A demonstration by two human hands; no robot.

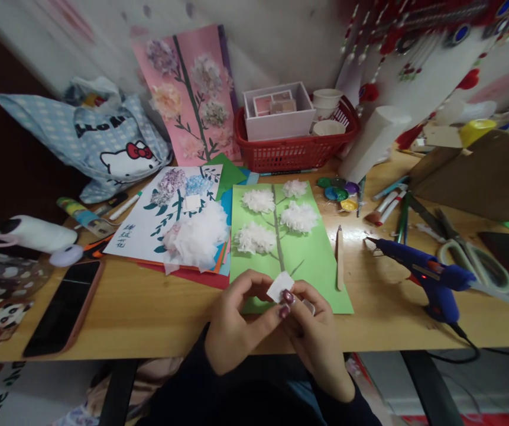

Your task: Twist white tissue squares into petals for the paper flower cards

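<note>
Both hands meet at the front edge of a green sheet (254, 284) that bears several white ruffled paper flowers (299, 217) on a painted stem. Between the fingertips of my left hand (247, 322) and my right hand (314, 325) is a small white paper square (280, 287). Fingers of each hand are closed on it, thumbs close together. Another bit of white shows under my right fingers. Left of the green sheet, a pile of thin white tissue (205, 234) lies on a white sheet with painted flowers (134, 234).
A blue glue gun (427, 275) with a cord lies right, near scissors (471, 254), brushes (387, 204) and paint pots (349, 205). A wooden stick (340, 260) lies beside the green sheet. At left are a phone (63, 310) and bag (123, 145); behind, a red basket (281, 155).
</note>
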